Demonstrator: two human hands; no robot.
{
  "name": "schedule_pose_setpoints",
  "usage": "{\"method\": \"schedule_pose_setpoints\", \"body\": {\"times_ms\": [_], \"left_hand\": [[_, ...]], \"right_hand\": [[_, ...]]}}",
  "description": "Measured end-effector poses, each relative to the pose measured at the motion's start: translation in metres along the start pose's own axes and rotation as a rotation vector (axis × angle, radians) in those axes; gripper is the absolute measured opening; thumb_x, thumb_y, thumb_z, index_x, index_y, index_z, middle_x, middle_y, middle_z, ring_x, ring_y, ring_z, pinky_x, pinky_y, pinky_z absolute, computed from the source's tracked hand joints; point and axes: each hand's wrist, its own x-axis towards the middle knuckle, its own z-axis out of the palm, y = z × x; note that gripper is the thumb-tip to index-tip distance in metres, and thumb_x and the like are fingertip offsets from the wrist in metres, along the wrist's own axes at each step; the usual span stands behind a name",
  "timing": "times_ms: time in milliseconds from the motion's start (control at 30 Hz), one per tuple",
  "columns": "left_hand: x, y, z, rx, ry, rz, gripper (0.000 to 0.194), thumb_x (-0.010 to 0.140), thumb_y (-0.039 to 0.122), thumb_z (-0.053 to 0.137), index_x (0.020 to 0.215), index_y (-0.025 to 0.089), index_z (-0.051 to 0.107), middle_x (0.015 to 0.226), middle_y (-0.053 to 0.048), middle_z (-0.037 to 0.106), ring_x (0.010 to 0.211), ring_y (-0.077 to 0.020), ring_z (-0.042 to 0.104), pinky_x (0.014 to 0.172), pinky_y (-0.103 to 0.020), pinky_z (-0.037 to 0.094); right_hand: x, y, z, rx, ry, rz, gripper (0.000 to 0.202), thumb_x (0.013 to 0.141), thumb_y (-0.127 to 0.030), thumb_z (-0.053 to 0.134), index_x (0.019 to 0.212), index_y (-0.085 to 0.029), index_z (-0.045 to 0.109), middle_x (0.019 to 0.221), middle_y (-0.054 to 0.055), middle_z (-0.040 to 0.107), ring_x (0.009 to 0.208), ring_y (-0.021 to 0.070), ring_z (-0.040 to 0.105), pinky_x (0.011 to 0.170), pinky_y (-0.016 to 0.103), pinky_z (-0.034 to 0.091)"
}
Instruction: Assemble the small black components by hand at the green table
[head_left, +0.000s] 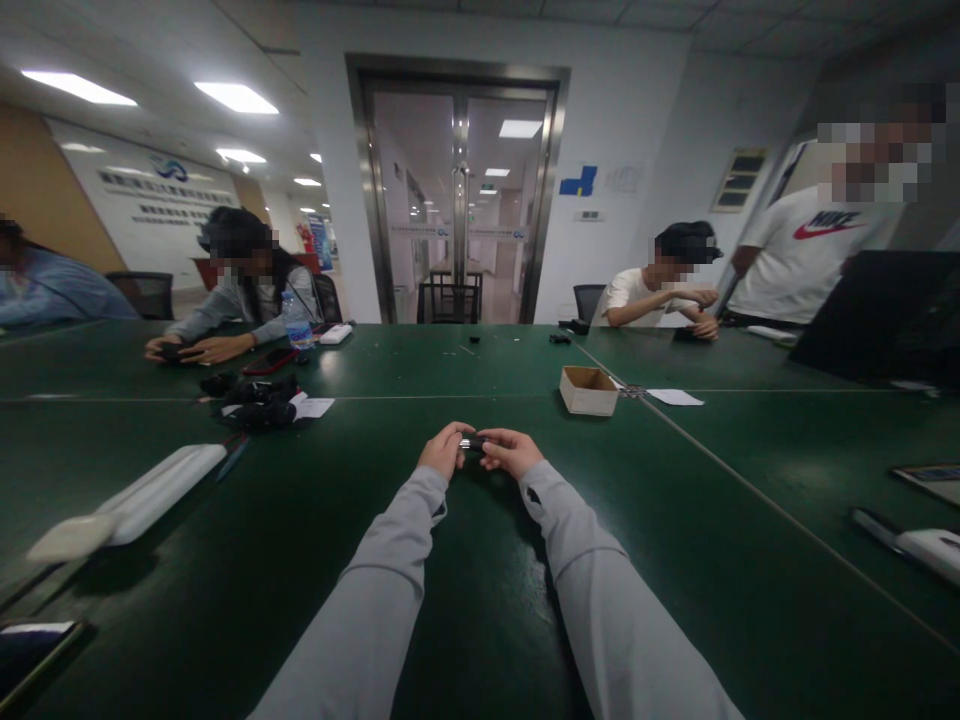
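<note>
Above the green table (480, 560), a small black stick with a shiny silver end (472, 443) lies level between my two hands; its exact kind is too small to make out. My left hand (444, 449) pinches the silver end at the left. From the other side, the fingers of my right hand (514, 453) are closed on the black end. Both grey-sleeved forearms reach forward over the tabletop. Fingertips partly cover the stick. A small open cardboard box (589, 398) stands beyond my right hand.
On the left lie a white elongated device (161, 495), black cabled gear (259, 405) and a water bottle (297, 325). White paper (675, 397) rests beyond the box. Seated people handle small dark objects across the table. A black monitor-like panel (877, 315) stands at right.
</note>
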Motion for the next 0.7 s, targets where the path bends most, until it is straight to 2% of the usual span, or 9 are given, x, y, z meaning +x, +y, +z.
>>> {"method": "schedule_pose_setpoints", "body": {"times_ms": [167, 367, 533, 700], "left_hand": [[-0.0029, 0.0036, -0.002, -0.008, 0.018, 0.062, 0.035, 0.068, 0.019, 0.034, 0.095, 0.021, 0.057, 0.052, 0.004, 0.049, 0.043, -0.0092, 0.041, 0.045, -0.02, 0.033], [-0.0048, 0.0066, -0.0025, 0.02, 0.003, 0.025, 0.032, 0.074, 0.024, 0.031, 0.089, 0.02, 0.059, 0.043, 0.004, 0.044, 0.044, -0.0106, 0.042, 0.046, -0.019, 0.033], [-0.0056, 0.0074, -0.0033, 0.029, 0.014, 0.064, 0.034, 0.069, 0.018, 0.033, 0.093, 0.021, 0.058, 0.056, 0.003, 0.05, 0.047, -0.0095, 0.043, 0.047, -0.019, 0.033], [-0.0058, 0.0097, -0.0018, 0.059, 0.026, 0.008, 0.032, 0.074, 0.026, 0.032, 0.089, 0.02, 0.059, 0.045, 0.004, 0.044, 0.045, -0.0108, 0.042, 0.047, -0.02, 0.033]], "right_hand": [[0.001, 0.0012, -0.0005, 0.014, -0.011, -0.008, 0.034, 0.061, -0.018, 0.074, 0.092, -0.01, 0.061, 0.066, 0.004, 0.062, 0.053, 0.0135, 0.061, 0.048, 0.02, 0.051], [-0.0004, 0.0002, -0.0017, 0.034, -0.034, -0.012, 0.038, 0.059, -0.02, 0.076, 0.092, -0.009, 0.061, 0.07, 0.006, 0.062, 0.054, 0.0138, 0.061, 0.049, 0.021, 0.051], [-0.001, -0.0008, -0.001, 0.031, -0.019, -0.004, 0.038, 0.058, -0.02, 0.077, 0.091, -0.01, 0.061, 0.07, 0.006, 0.062, 0.054, 0.0138, 0.061, 0.048, 0.021, 0.051], [-0.0005, 0.0002, -0.0012, 0.043, -0.018, -0.01, 0.037, 0.058, -0.019, 0.076, 0.091, -0.01, 0.061, 0.071, 0.006, 0.063, 0.054, 0.0137, 0.061, 0.048, 0.02, 0.051]]}}
